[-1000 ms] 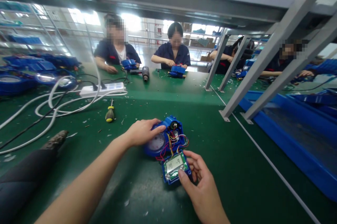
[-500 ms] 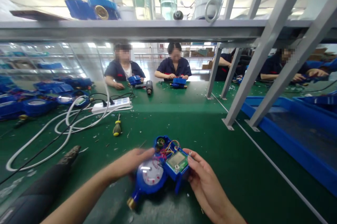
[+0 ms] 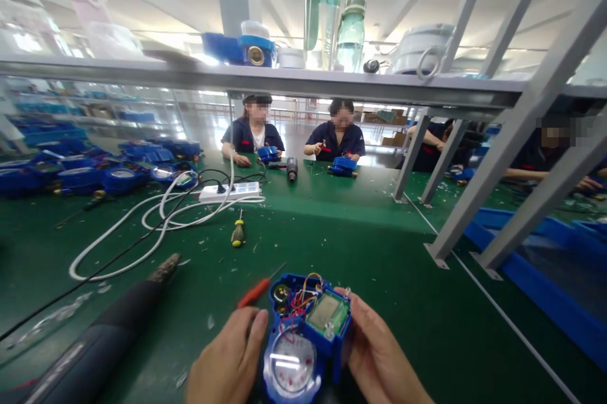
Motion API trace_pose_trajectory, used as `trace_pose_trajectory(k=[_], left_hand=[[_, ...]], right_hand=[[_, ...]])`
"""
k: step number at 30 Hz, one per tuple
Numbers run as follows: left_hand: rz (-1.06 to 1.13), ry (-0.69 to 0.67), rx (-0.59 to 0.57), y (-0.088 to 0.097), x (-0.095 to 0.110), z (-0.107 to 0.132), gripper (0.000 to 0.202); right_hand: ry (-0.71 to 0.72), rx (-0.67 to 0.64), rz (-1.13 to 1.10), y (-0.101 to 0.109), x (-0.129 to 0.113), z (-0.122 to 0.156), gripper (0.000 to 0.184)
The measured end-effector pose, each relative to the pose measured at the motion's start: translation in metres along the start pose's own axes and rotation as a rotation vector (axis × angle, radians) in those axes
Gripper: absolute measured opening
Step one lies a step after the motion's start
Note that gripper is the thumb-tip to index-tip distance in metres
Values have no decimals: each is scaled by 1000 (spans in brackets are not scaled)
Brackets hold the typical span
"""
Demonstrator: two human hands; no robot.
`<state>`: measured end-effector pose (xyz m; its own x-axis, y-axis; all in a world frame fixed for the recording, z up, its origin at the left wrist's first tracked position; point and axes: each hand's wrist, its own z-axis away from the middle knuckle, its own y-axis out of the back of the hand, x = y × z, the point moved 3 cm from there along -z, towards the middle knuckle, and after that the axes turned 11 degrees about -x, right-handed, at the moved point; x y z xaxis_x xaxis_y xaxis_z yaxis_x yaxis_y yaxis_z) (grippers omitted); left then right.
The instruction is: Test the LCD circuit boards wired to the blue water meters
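Note:
A blue water meter (image 3: 290,363) stands in front of me, its round dial facing up. Joined to it by thin coloured wires is a blue housing with a green circuit board and grey display (image 3: 327,314). My right hand (image 3: 374,344) is closed around the right side of this display housing. Just left of the meter is my left hand (image 3: 230,353), curled, with its fingertips hidden from view. Close beyond its knuckles lies a screwdriver with a red handle (image 3: 255,293), its shaft pointing away. I cannot tell whether the left hand touches the screwdriver or the meter.
A dark heat gun (image 3: 102,341) lies at the left. Behind are a yellow-and-black screwdriver (image 3: 238,233), a white power strip (image 3: 246,190) with looped cable and several blue meters (image 3: 123,176). Shelf posts (image 3: 439,252) and a blue tray (image 3: 531,290) stand right. Co-workers sit opposite.
My left hand has drawn back from the top of the meter towards me, uncovering the red screwdriver. My right hand keeps its hold on the display housing. The view has shifted left and up.

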<state>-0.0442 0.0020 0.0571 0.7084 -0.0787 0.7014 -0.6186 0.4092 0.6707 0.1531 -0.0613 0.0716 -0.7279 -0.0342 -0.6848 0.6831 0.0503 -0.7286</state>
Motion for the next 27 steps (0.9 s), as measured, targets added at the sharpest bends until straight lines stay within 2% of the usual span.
trace_pose_trajectory(k=[1,3,6,8,12,17,22,27], left_hand=[[42,-65,54,4,3,0,44],[165,-297,80,10,11,0,36],[264,-647,-31,10,27,-1,31],[300,-746,-81,10,35,-6,29],[392,-727,-183,14,54,-28,32],[418,-668,-492,17,76,-51,35],[536,-631,-644,16,75,-58,28],[633,-622,-716,22,69,-60,22]], right_hand=[[4,-7,6,-2,1,-1,35],[18,-29,40,-5,3,-3,39],[55,-57,101,-8,8,-3,45],[85,-66,136,-8,10,-3,46],[119,-69,214,-8,11,-1,44],[115,-40,341,-6,1,5,44],[113,65,432,-2,-7,8,40],[106,215,406,-1,-8,10,36]])
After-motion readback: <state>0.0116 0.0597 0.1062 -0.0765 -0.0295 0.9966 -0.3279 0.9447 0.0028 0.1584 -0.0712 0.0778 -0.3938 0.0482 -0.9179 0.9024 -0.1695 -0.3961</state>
